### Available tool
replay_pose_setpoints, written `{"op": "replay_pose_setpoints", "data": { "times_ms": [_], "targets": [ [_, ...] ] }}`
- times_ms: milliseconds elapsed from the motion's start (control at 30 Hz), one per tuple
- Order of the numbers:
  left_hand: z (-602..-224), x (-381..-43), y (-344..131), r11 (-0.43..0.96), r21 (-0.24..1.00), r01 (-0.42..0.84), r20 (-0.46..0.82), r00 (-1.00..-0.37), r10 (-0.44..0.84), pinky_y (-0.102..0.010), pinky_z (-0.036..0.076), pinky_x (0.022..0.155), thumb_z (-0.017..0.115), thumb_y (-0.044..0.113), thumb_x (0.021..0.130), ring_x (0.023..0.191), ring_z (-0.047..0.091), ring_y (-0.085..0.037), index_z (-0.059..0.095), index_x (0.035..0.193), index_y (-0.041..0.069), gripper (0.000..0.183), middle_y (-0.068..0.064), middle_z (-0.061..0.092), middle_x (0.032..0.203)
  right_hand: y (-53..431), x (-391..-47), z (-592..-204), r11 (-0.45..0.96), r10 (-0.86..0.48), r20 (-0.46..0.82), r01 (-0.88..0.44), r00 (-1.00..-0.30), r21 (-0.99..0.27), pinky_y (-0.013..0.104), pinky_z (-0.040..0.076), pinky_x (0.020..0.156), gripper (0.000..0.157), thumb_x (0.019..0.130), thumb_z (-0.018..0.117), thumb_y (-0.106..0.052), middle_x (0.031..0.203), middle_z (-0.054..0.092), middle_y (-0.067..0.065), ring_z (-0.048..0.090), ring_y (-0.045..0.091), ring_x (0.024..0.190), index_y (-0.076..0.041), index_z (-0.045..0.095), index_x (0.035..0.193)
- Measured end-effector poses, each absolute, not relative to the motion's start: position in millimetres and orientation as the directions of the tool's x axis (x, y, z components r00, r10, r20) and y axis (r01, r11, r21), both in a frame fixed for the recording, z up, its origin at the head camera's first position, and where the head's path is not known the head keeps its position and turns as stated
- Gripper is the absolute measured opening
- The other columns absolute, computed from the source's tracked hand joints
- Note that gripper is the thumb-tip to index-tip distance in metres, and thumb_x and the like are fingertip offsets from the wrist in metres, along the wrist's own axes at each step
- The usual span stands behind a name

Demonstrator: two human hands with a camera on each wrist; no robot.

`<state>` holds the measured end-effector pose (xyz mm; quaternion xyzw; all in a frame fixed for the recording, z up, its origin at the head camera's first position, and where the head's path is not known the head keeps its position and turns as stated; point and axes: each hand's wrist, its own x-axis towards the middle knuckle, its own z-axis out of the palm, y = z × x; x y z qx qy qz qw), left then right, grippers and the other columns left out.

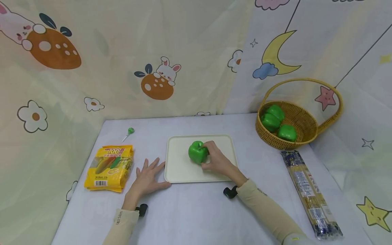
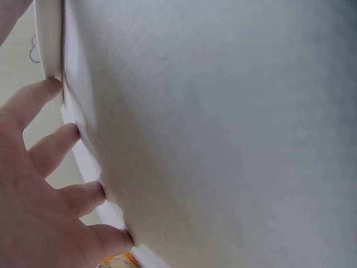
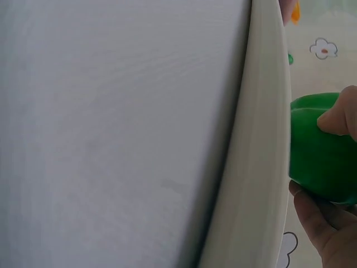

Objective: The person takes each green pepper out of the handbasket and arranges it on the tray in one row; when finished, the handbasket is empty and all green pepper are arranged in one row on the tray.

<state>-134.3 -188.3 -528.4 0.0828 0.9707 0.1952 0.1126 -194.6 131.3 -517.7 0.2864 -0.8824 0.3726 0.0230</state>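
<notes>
A glossy green bell pepper (image 1: 197,152) is on the cream tray (image 1: 180,172) in the middle of the table. My right hand (image 1: 218,160) grips it from the right, thumb on the near side and fingers on the far side. The right wrist view also shows the pepper (image 3: 321,148) between thumb and fingers, beyond the tray's rim (image 3: 251,139). At the tray's left edge my left hand (image 1: 148,181) rests on the table with fingers spread. In the left wrist view a fingertip of the left hand (image 2: 44,178) touches the tray's rim (image 2: 50,39).
A wicker basket (image 1: 306,127) with several green peppers (image 1: 287,132) stands at the back right. A long clear packet (image 1: 310,194) lies in front of it. On the left are a yellow candy bag (image 1: 109,168) and a green lollipop (image 1: 131,130).
</notes>
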Motion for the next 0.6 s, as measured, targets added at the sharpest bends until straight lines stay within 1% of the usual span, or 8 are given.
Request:
{"op": "replay_pose_setpoints", "data": {
  "times_ms": [133,233,333,467,600],
  "targets": [
    [-528.3,-134.7,-188.0,0.91,0.399,0.113,-0.188,-0.961,0.202,-0.085,0.007,0.109,0.076,0.068,0.073,0.152,0.009,-0.057,0.044,0.153,0.025,0.096,-0.015,0.03,0.166,130.7,-194.1,-517.2,0.57,-0.483,0.242,-0.512,-0.842,-0.643,0.038,0.057,0.097,0.067,0.072,0.078,-0.005,0.128,0.048,0.015,0.056,0.024,0.113,-0.001,0.043,0.128],
    [-527.7,-135.4,-187.9,0.911,0.397,0.107,-0.193,-0.961,0.197,-0.085,0.007,0.11,0.077,0.067,0.073,0.152,0.008,-0.056,0.044,0.153,0.025,0.096,-0.015,0.029,0.166,130.0,-192.9,-516.8,0.585,-0.481,0.239,-0.512,-0.844,-0.629,0.041,0.055,0.099,0.071,0.073,0.085,-0.013,0.129,0.047,0.014,0.055,0.024,0.114,-0.002,0.041,0.128],
    [-527.5,-135.3,-187.5,0.913,0.395,0.104,-0.198,-0.961,0.195,-0.085,0.007,0.11,0.077,0.067,0.073,0.152,0.008,-0.057,0.044,0.153,0.025,0.097,-0.015,0.029,0.166,129.0,-192.3,-516.4,0.582,-0.487,0.283,-0.549,-0.826,-0.6,0.041,0.054,0.1,0.074,0.072,0.089,-0.023,0.127,0.048,0.014,0.055,0.024,0.114,-0.001,0.042,0.125],
    [-527.5,-135.4,-187.1,0.912,0.397,0.1,-0.201,-0.96,0.193,-0.085,0.007,0.11,0.077,0.067,0.073,0.152,0.008,-0.057,0.044,0.153,0.025,0.097,-0.015,0.029,0.166,127.9,-193.0,-516.2,0.563,-0.487,0.34,-0.587,-0.805,-0.582,0.041,0.055,0.099,0.072,0.072,0.09,-0.026,0.123,0.049,0.015,0.056,0.025,0.111,0.0,0.043,0.119],
    [-527.7,-135.9,-186.7,0.911,0.401,0.096,-0.201,-0.961,0.189,-0.085,0.006,0.11,0.078,0.066,0.072,0.152,0.008,-0.057,0.044,0.153,0.025,0.096,-0.015,0.029,0.166,127.2,-194.3,-516.3,0.571,-0.462,0.308,-0.545,-0.831,-0.614,0.042,0.054,0.1,0.067,0.076,0.088,-0.026,0.124,0.052,0.014,0.057,0.025,0.113,-0.002,0.043,0.119]
  ]
}}
